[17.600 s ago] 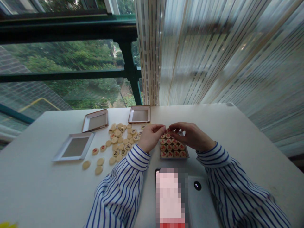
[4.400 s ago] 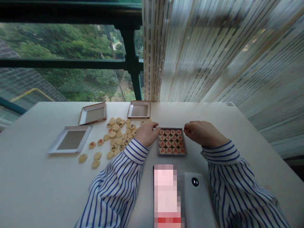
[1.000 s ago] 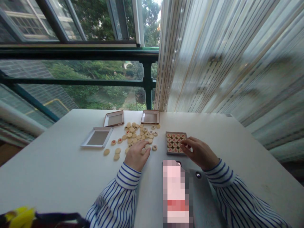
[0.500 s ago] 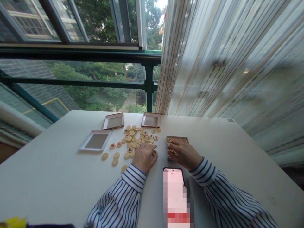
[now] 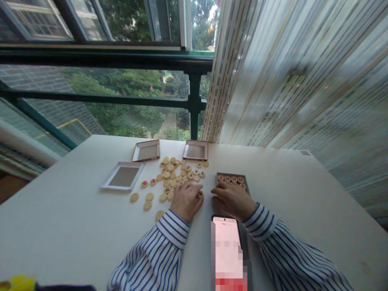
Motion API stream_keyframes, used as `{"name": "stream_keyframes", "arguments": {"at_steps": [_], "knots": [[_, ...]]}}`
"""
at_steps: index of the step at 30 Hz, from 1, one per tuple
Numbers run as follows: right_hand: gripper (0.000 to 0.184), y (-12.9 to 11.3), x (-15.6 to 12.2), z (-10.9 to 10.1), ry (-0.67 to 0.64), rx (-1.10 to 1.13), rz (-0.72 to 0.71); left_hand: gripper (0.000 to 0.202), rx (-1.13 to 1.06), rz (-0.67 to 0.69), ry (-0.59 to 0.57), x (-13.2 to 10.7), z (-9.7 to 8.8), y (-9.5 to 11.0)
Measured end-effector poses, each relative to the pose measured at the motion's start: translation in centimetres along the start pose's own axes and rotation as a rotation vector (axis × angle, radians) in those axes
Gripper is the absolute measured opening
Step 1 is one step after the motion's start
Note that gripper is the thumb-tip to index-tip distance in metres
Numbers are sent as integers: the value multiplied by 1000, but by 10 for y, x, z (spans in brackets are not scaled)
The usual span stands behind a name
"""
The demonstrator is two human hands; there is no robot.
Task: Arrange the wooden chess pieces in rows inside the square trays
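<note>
On a white table (image 5: 60, 226) lies a scatter of round wooden chess discs (image 5: 172, 176), some face up with red or black characters. My left hand (image 5: 185, 200) rests palm down at the near edge of the scatter, fingers curled over a few discs; one black-marked disc (image 5: 200, 194) sits at its fingertips. My right hand (image 5: 233, 199) lies over the near half of a small tray (image 5: 246, 182) filled with red-marked discs, fingers spread flat and pointing left. Only the tray's far row shows.
Three shallow empty box halves stand beyond the discs: a white one (image 5: 123, 176) at left and two brown-rimmed ones (image 5: 146, 150) (image 5: 195, 150) farther back. A phone (image 5: 228, 250) lies near me. A window railing and a striped curtain (image 5: 287, 72) close off the far side.
My right hand has slid left and toward me over the filled tray, covering most of it. My left hand has moved slightly right along the scatter's near edge. The view tilted a little.
</note>
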State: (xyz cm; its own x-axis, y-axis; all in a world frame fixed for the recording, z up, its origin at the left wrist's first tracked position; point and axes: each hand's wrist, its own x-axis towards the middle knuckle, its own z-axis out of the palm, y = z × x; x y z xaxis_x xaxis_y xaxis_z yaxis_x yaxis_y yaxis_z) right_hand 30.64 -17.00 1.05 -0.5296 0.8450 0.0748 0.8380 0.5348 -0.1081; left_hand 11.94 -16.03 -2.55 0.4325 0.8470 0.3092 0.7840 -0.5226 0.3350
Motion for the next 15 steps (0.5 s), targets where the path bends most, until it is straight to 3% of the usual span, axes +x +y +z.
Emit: {"name": "stream_keyframes", "arguments": {"at_steps": [15], "knots": [[20, -1, 0, -3, -5, 14, -14, 31, 11, 12, 5, 0, 2, 0]]}}
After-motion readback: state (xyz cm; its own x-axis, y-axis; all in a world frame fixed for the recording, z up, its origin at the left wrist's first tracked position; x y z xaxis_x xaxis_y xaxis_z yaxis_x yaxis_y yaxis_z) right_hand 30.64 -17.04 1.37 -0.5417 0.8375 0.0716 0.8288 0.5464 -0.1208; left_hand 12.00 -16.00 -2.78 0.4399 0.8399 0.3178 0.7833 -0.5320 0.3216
